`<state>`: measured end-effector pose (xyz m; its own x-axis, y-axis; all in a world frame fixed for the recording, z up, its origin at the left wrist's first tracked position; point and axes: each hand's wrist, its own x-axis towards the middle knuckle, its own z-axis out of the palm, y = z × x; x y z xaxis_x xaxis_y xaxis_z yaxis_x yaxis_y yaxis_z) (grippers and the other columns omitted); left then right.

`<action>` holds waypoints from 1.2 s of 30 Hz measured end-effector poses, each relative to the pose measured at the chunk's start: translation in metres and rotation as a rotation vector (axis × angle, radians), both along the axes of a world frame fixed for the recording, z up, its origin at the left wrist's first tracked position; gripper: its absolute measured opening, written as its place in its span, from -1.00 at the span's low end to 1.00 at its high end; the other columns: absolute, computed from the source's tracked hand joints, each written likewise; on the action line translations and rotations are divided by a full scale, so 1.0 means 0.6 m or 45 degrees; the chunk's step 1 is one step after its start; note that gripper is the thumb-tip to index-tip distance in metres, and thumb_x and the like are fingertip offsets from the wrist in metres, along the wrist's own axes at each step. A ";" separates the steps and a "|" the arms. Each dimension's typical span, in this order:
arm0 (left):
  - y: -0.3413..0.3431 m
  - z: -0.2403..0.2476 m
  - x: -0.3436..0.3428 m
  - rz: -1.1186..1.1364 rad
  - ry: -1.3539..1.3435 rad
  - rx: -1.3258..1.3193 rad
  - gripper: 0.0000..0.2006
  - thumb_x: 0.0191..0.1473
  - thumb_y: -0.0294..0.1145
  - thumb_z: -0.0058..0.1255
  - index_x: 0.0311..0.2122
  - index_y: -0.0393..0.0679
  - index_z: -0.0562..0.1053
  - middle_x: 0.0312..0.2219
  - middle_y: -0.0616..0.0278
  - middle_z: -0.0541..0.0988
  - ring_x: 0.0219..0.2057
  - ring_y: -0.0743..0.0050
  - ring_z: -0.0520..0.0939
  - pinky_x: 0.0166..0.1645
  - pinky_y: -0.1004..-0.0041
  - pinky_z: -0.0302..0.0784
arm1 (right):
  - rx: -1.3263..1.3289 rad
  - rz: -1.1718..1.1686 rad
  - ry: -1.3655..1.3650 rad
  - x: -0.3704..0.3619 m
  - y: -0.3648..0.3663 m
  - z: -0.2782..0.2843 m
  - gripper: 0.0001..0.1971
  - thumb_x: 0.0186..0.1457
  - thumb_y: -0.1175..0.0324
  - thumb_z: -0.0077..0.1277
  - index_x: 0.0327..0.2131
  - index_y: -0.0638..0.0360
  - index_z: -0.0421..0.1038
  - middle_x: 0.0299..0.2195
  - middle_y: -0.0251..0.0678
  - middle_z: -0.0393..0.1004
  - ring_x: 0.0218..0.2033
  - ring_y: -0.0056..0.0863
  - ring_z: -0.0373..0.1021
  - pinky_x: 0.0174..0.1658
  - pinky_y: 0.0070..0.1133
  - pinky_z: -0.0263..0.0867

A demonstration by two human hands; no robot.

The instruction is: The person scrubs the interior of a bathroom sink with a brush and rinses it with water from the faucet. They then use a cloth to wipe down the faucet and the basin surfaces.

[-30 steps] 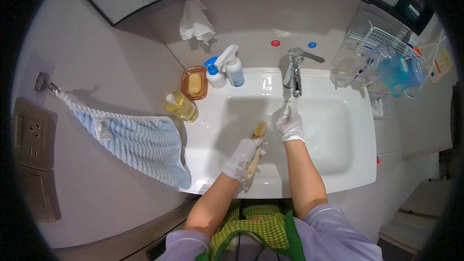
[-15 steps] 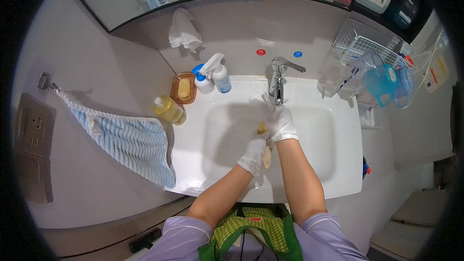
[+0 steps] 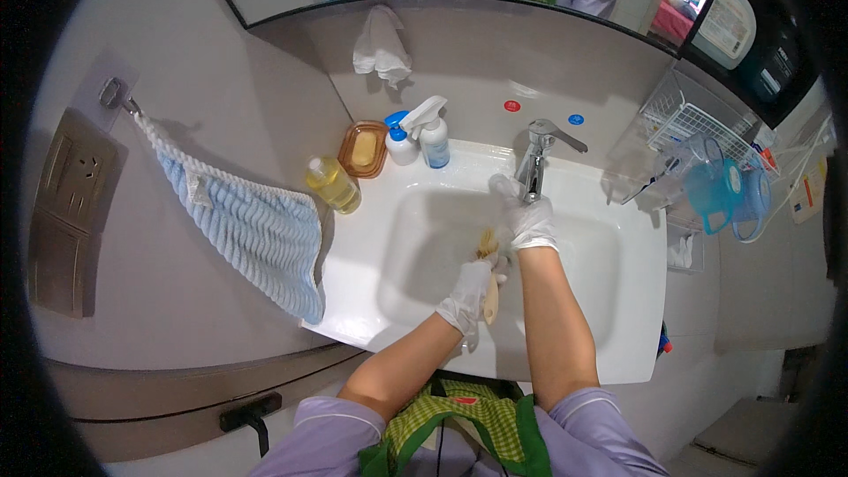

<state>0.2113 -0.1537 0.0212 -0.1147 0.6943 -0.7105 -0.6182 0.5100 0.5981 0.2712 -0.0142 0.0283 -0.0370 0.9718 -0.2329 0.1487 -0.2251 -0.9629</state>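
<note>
Both my hands wear thin white gloves over the white sink [image 3: 349,300]. My left hand [image 3: 468,291], low in the basin, is closed round a small brush [image 3: 490,305] with a pale wooden handle. The brush's tan bristles point up and away from me. Up at the chrome faucet [image 3: 536,159], my right hand [image 3: 530,223] lies against the spout end. Its fingers reach out along the spout's left side, and I see nothing held in them. Part of the spout tip is hidden by that hand.
On the sink's left rim stand a yellow liquid bottle [image 3: 334,185], a soap dish [image 3: 360,148], a pump bottle [image 3: 402,147] and a spray bottle [image 3: 434,141]. A blue towel [image 3: 252,225] hangs left. Cups [image 3: 715,194] and a wire basket [image 3: 693,128] hang right.
My right hand has parted from my left and moved up to the faucet spout. My left hand stays low with the brush. The whole view has shifted and tilted slightly.
</note>
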 end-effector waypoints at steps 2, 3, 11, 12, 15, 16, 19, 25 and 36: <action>-0.003 0.001 0.000 0.026 -0.002 -0.041 -0.71 0.22 -0.26 -0.02 -0.02 -0.14 0.38 -0.37 0.28 0.53 -0.56 0.52 0.52 -0.51 0.49 0.46 | -0.011 -0.017 0.015 -0.002 0.000 0.005 -0.49 0.00 0.08 0.28 -0.21 0.43 0.52 -0.31 -0.17 0.60 -0.30 -0.50 0.48 -0.15 -0.56 0.36; -0.004 0.002 0.001 0.032 -0.003 -0.058 -0.71 0.22 -0.26 -0.02 -0.02 -0.14 0.38 -0.37 0.27 0.53 -0.57 0.52 0.52 -0.52 0.49 0.46 | -0.011 -0.030 0.013 -0.003 0.000 0.008 -0.48 0.00 0.07 0.28 -0.22 0.44 0.52 -0.32 -0.17 0.60 -0.30 -0.51 0.48 -0.14 -0.56 0.36; -0.011 0.001 -0.003 0.111 -0.016 -0.034 -0.70 0.20 -0.28 0.00 -0.02 -0.18 0.39 -0.39 0.24 0.52 -0.61 0.45 0.52 -0.54 0.46 0.46 | 0.023 -0.013 0.091 -0.005 0.015 -0.029 -0.38 -0.04 0.06 0.29 -0.14 0.53 0.47 -0.22 -0.11 0.59 -0.21 -0.46 0.50 -0.10 -0.55 0.36; -0.011 0.001 -0.005 0.098 -0.007 -0.045 -0.70 0.20 -0.28 0.00 -0.01 -0.17 0.39 -0.39 0.24 0.52 -0.61 0.45 0.53 -0.54 0.46 0.47 | 0.028 -0.022 0.078 -0.005 0.020 -0.039 -0.39 -0.04 0.07 0.29 -0.14 0.53 0.47 -0.20 -0.11 0.59 -0.19 -0.44 0.51 -0.09 -0.55 0.36; -0.012 0.002 -0.005 0.113 0.035 -0.014 -0.70 0.20 -0.28 0.00 -0.01 -0.15 0.39 -0.39 0.24 0.51 -0.61 0.45 0.53 -0.54 0.45 0.47 | -0.013 -0.075 0.460 -0.009 0.038 -0.066 -0.40 -0.05 0.08 0.30 -0.16 0.53 0.47 -0.18 -0.09 0.59 -0.14 -0.40 0.52 -0.08 -0.54 0.36; -0.013 0.004 -0.004 0.127 0.052 0.008 -0.70 0.20 -0.28 -0.01 -0.01 -0.15 0.39 -0.39 0.24 0.51 -0.61 0.46 0.53 -0.54 0.45 0.47 | -0.033 -0.081 0.561 -0.009 0.042 -0.071 -0.42 -0.04 0.09 0.29 -0.17 0.52 0.47 -0.18 -0.08 0.59 -0.13 -0.39 0.52 -0.07 -0.54 0.36; -0.018 0.012 -0.002 0.158 0.066 0.076 -0.71 0.19 -0.29 0.01 -0.02 -0.15 0.39 -0.40 0.25 0.50 -0.61 0.47 0.54 -0.54 0.45 0.48 | -0.089 -0.032 0.618 -0.004 0.044 -0.072 -0.48 0.01 0.12 0.25 -0.20 0.52 0.47 -0.22 -0.08 0.60 -0.15 -0.39 0.53 -0.07 -0.57 0.36; -0.015 0.006 -0.009 0.112 -0.028 -0.008 -0.70 0.20 -0.26 0.02 -0.03 -0.15 0.35 -0.42 0.30 0.49 -0.60 0.52 0.53 -0.56 0.51 0.46 | 0.063 0.033 0.155 0.036 -0.015 -0.038 -0.65 0.20 0.19 0.02 -0.20 0.38 0.46 -0.40 -0.20 0.56 -0.35 -0.42 0.49 -0.24 -0.56 0.40; 0.042 -0.052 0.074 -0.486 0.966 0.221 -0.59 0.29 -0.01 -0.24 -0.11 -0.18 0.43 -0.48 0.10 0.58 -0.47 0.17 0.61 -0.37 0.28 0.52 | -0.711 0.011 0.764 0.138 -0.139 -0.056 -0.77 0.29 0.21 -0.13 -0.15 0.09 0.43 -0.44 -0.42 0.44 -0.50 -0.56 0.35 -0.45 -0.57 0.32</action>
<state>0.2558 -0.1286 -0.0101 -0.2519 0.8732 -0.4171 0.1740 0.4649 0.8681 0.3540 -0.0977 -0.0053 -0.3163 0.7175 -0.6205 -0.3519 -0.6962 -0.6257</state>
